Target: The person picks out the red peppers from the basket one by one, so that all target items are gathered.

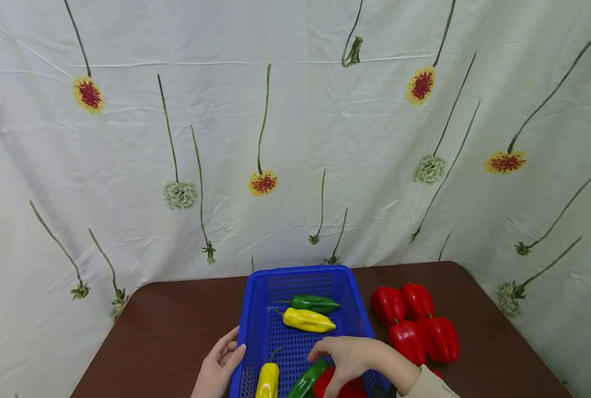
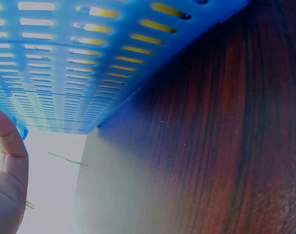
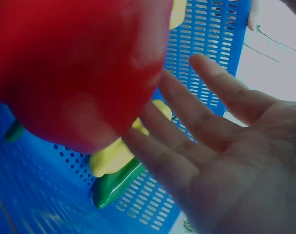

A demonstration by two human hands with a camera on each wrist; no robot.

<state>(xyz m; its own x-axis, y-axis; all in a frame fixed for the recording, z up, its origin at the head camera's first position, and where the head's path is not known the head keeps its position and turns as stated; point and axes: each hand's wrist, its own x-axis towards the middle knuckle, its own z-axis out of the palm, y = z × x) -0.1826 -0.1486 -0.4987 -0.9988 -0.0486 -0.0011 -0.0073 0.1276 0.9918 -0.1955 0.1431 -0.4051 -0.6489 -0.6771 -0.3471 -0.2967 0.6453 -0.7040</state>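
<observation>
A blue plastic basket (image 1: 245,309) with slotted walls stands on the table. My left hand (image 1: 219,362) holds its left rim, thumb at the edge and fingers along the outside. Inside the basket, my right hand (image 1: 347,356) grips a red bell pepper (image 3: 89,73), its fingers bent over the pepper's side. Beside that pepper lies a long green pepper (image 1: 307,380). A yellow pepper (image 1: 267,381) is at the near left of the basket. Farther back, another yellow pepper (image 1: 307,320) lies in front of a green pepper (image 1: 315,303).
Several red bell peppers (image 1: 408,340) sit grouped on the dark brown table (image 1: 176,326), right of the basket. A dark object (image 1: 381,391) shows partly below the right wrist. Behind the table hangs a pale cloth (image 1: 295,127) printed with flowers.
</observation>
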